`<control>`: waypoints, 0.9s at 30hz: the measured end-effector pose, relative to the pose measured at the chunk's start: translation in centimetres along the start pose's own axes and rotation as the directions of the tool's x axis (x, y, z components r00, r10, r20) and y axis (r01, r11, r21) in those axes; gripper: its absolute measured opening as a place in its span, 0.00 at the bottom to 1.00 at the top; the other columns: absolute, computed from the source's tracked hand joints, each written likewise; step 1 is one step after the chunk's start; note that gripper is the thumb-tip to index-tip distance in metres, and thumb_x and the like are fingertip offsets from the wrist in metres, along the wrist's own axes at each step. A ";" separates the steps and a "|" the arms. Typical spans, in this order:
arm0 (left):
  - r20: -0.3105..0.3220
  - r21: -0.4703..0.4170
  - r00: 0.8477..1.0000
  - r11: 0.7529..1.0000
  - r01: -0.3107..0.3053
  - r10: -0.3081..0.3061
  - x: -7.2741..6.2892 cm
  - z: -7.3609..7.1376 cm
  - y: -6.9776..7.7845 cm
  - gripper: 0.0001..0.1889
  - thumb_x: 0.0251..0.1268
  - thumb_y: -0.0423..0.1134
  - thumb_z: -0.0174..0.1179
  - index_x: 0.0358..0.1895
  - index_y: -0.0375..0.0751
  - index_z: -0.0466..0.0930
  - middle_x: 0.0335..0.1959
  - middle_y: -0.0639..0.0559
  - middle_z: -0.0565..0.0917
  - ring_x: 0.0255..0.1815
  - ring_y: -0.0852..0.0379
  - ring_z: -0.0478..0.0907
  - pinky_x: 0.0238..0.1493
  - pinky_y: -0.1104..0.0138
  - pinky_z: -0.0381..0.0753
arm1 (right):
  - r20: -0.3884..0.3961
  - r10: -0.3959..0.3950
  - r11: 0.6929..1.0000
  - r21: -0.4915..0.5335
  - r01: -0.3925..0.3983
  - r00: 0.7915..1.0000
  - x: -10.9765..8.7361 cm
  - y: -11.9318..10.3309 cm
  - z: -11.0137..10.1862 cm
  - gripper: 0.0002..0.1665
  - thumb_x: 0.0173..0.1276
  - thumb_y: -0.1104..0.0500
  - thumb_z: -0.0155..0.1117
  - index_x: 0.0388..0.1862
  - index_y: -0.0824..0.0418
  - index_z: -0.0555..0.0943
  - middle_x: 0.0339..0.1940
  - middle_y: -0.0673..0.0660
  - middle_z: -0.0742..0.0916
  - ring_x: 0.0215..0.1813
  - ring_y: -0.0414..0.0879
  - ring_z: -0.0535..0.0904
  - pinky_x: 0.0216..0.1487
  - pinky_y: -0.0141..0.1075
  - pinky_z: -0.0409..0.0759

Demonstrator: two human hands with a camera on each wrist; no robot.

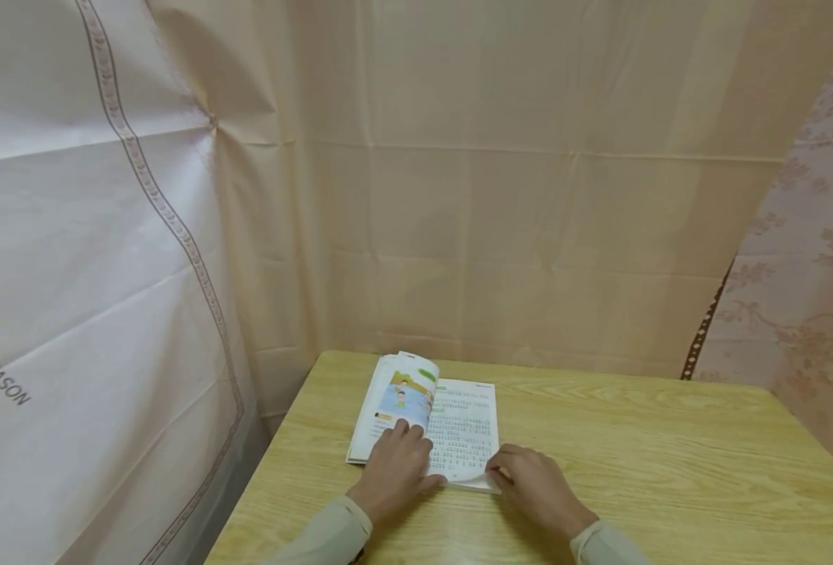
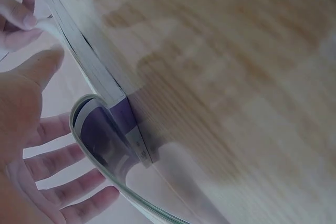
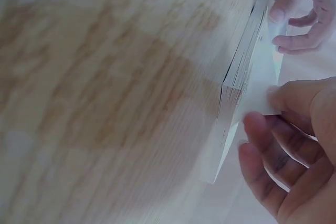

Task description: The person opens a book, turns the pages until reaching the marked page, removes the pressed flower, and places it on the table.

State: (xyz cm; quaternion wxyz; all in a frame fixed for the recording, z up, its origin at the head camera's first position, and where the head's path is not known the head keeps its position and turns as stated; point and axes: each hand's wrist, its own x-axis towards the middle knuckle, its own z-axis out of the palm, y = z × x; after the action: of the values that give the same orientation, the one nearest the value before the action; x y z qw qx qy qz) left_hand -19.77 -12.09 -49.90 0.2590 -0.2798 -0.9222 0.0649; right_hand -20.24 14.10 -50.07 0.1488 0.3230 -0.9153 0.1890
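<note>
An open book (image 1: 462, 428) lies on the table, with printed text on its right-hand page and a coloured picture (image 1: 398, 396) on the raised, curved left-hand one. My left hand (image 1: 396, 464) rests on the left-hand pages, its thumb reaching toward the bottom of the spine. In the left wrist view, the fingers (image 2: 79, 182) are spread and loosely extended across the curled pages. At the lower right corner, my right hand (image 1: 535, 482) pinches a page (image 3: 257, 93) between thumb and fingers, and that corner is lifted off the thick stack beneath.
The wood-grain table (image 1: 635, 455) extends to the right of the book. A beige cloth (image 1: 501, 235) hangs behind its far edge. White printed cloth (image 1: 105, 314) hangs on the left, and a floral cloth (image 1: 805, 298) on the right.
</note>
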 end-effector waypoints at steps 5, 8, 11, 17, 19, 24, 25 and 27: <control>0.011 0.036 1.000 0.999 0.009 -0.009 -0.1 0.2 0.2 0.29 0.55 0.73 0.65 0.32 0.47 0.83 0.31 0.55 0.76 0.36 0.53 0.71 0.32 0.64 0.73 | -0.046 0.028 0.999 0.017 -0.028 0.999 0.1 -0.2 0.0 0.02 0.65 0.59 0.76 0.33 0.54 0.89 0.36 0.42 0.87 0.30 0.30 0.75 0.30 0.28 0.77; 0.012 0.031 1.000 0.999 0.016 -0.016 -0.1 0.3 0.2 0.27 0.60 0.70 0.64 0.32 0.47 0.84 0.31 0.54 0.76 0.36 0.53 0.71 0.32 0.63 0.74 | -0.075 0.042 0.999 0.035 -0.040 0.996 0.2 -0.3 0.0 0.02 0.65 0.59 0.76 0.33 0.53 0.89 0.37 0.42 0.87 0.26 0.27 0.70 0.26 0.25 0.73; 0.001 0.013 1.000 1.000 0.017 -0.017 0.0 0.4 0.2 0.23 0.65 0.65 0.64 0.30 0.48 0.84 0.30 0.54 0.76 0.35 0.53 0.71 0.31 0.63 0.73 | -0.132 0.057 0.997 0.059 -0.050 0.990 0.3 -0.3 0.0 0.05 0.64 0.60 0.77 0.35 0.50 0.87 0.39 0.42 0.86 0.25 0.26 0.68 0.24 0.25 0.71; 0.026 -0.020 0.999 0.999 0.045 -0.044 0.3 0.3 0.2 0.14 0.70 0.50 0.63 0.29 0.47 0.82 0.30 0.54 0.77 0.35 0.52 0.71 0.30 0.63 0.72 | -0.227 0.077 0.994 0.094 -0.057 0.971 0.4 -0.1 -0.1 0.23 0.61 0.62 0.79 0.55 0.55 0.84 0.53 0.49 0.82 0.24 0.26 0.67 0.22 0.26 0.70; 0.054 -0.010 0.997 0.998 0.060 -0.059 0.5 0.3 0.2 0.10 0.71 0.46 0.62 0.34 0.45 0.81 0.31 0.53 0.79 0.35 0.52 0.72 0.30 0.63 0.72 | -0.213 0.084 0.993 0.098 -0.064 0.974 0.3 -0.1 -0.2 0.26 0.61 0.61 0.79 0.59 0.57 0.83 0.56 0.52 0.81 0.24 0.26 0.66 0.22 0.26 0.70; 0.067 -0.005 0.991 0.993 0.114 -0.114 0.5 0.1 0.1 0.16 0.70 0.38 0.62 0.57 0.39 0.74 0.35 0.50 0.82 0.36 0.51 0.74 0.29 0.64 0.75 | -0.110 0.073 0.995 0.075 -0.065 0.991 -0.1 0.0 -0.1 0.24 0.60 0.58 0.80 0.55 0.57 0.84 0.56 0.54 0.82 0.25 0.27 0.67 0.24 0.27 0.73; 0.053 -0.015 0.990 0.992 0.128 -0.127 0.5 0.2 0.1 0.20 0.69 0.36 0.62 0.61 0.37 0.72 0.36 0.49 0.82 0.36 0.50 0.75 0.29 0.63 0.75 | -0.083 0.071 0.996 0.067 -0.066 0.994 -0.2 0.0 0.0 0.24 0.60 0.57 0.80 0.54 0.57 0.84 0.57 0.54 0.82 0.25 0.27 0.67 0.26 0.27 0.74; 0.018 -0.039 0.988 0.987 0.153 -0.152 0.4 0.3 0.1 0.28 0.68 0.32 0.61 0.70 0.35 0.66 0.41 0.46 0.83 0.37 0.50 0.76 0.30 0.62 0.77 | -0.025 0.082 0.995 0.058 -0.081 0.996 -0.3 0.0 0.1 0.24 0.60 0.55 0.80 0.54 0.57 0.85 0.57 0.53 0.82 0.26 0.28 0.67 0.30 0.30 0.76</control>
State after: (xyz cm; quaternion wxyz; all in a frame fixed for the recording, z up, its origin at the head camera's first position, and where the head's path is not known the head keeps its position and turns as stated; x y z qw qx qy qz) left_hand -20.15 -11.77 -49.96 0.2504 -0.2131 -0.9440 0.0284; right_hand -19.99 14.25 -50.27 0.1443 0.2869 -0.9198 0.2254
